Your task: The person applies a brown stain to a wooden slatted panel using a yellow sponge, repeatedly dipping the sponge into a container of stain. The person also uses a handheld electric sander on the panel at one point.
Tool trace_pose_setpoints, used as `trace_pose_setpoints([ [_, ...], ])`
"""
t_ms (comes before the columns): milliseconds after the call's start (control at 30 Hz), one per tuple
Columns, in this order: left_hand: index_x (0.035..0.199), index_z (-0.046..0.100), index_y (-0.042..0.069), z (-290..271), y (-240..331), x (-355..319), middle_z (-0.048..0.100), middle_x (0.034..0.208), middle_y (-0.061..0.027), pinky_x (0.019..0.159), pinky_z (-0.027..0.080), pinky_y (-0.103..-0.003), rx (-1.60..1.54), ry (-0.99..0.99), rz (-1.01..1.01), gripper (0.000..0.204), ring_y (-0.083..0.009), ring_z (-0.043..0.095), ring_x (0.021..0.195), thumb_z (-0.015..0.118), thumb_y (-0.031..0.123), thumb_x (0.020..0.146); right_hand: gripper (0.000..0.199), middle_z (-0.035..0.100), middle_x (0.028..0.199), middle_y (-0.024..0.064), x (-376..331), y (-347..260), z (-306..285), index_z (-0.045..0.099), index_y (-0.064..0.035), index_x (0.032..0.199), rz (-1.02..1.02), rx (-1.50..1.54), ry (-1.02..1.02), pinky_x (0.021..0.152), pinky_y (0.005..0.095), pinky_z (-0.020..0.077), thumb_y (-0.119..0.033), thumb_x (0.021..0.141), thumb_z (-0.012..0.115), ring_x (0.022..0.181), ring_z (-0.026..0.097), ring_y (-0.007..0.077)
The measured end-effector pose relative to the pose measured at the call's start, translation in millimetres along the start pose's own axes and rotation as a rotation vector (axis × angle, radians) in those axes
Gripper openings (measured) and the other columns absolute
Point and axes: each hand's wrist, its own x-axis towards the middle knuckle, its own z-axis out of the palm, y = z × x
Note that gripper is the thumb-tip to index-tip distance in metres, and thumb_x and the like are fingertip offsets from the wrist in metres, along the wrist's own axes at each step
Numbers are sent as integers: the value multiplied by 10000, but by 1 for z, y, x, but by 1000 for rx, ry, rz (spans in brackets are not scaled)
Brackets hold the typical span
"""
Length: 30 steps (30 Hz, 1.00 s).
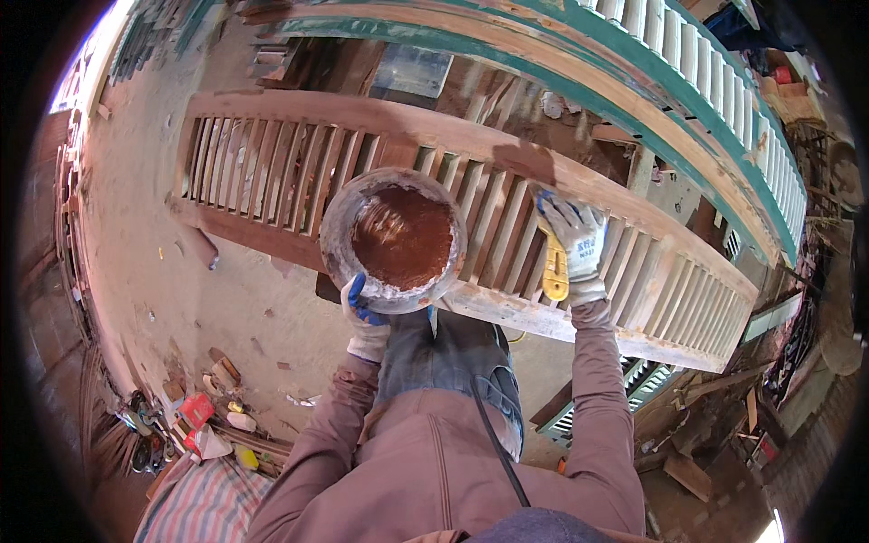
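Observation:
A louvred wooden shutter (308, 104) lies across in front of me, its slats bare reddish wood with pale, dusty patches toward the right. My left hand (364, 328), in a white and blue work glove, grips the near rim of a round bowl (333, 231). Reddish-brown matter (398, 249) fills the bowl, and a whitish crust lines its inner edge. Over the slats to the right, my gloved right hand (576, 237) is closed round a yellow-handled tool (555, 271). The handle end points toward me; the tool's working end is hidden by the glove.
Green-painted shutters (724, 81) and frames stand beyond the wooden one, at the upper right. Scrap wood lies among debris at the lower right. At the lower left are a red container (196, 410), small items and a striped cloth (204, 502). Sandy ground (145, 226) stretches on the left.

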Motion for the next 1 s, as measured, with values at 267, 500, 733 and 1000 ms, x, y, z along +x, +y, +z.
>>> trace_pose_setpoints([
  [267,1264,558,-9,-43,-5,-13,590,1207,-113,1006,445,-403,36,113,49,577,-243,571,1127,661,447,926,329,684,1183,-57,22,8,35,718,-268,1092,-221,-76,-57,977,438,427,-245,769,656,1089,586,184],
  [500,1249,557,-20,-70,-2,-21,599,1184,-123,1006,446,-392,305,161,97,572,-247,575,1129,742,366,869,278,691,1146,-50,15,31,21,722,-258,1057,-222,-71,-92,981,451,434,-213,804,617,1056,609,196],
  [733,1229,600,5,-71,-34,-29,612,1183,-98,1001,454,-387,151,244,101,391,-233,584,1114,626,282,953,392,643,1286,-35,43,27,18,670,-274,1238,-255,-87,-118,1007,459,420,-310,853,605,1134,578,204],
  [1000,1250,603,28,-65,-15,-32,634,1235,-108,1052,436,-367,-69,268,-86,319,-228,572,1187,541,160,966,342,716,1081,-15,20,43,54,720,-249,1124,-372,123,-51,1007,498,424,-290,787,676,1045,634,210],
])
